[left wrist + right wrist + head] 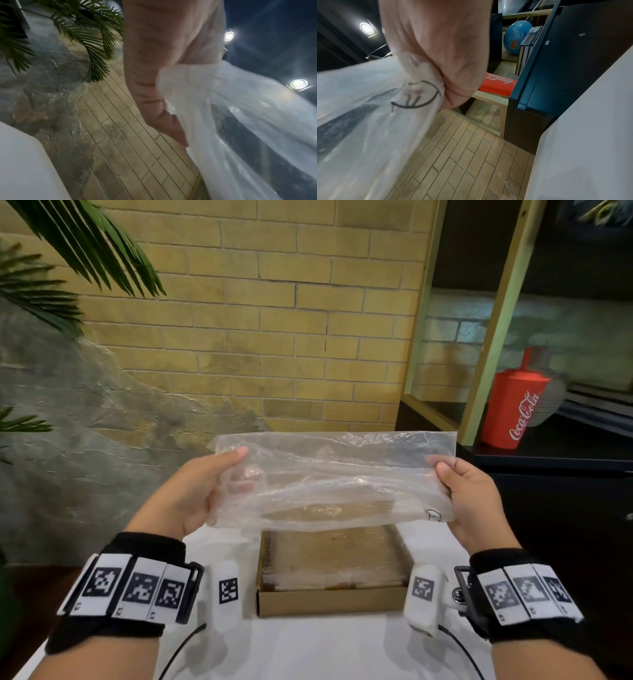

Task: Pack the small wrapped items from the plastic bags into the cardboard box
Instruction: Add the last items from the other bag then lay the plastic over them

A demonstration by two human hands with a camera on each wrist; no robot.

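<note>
Head view: the clear plastic bag [335, 481] stretches nine to three o'clock above the cardboard box [329, 599], left hand [191, 494] and right hand [476, 501] pinching its ends, thumbs on top.

Left wrist view: thumb and fingers clamp the bag's edge.

Right wrist view: fingers curl round the marked corner.

Even, soft indoor light in the head view; the wrist views are blurred and dim, with round recessed ceiling lamps [298, 83] flaring into streaks against dark ceiling, edges bowed by wide-angle distortion
</note>
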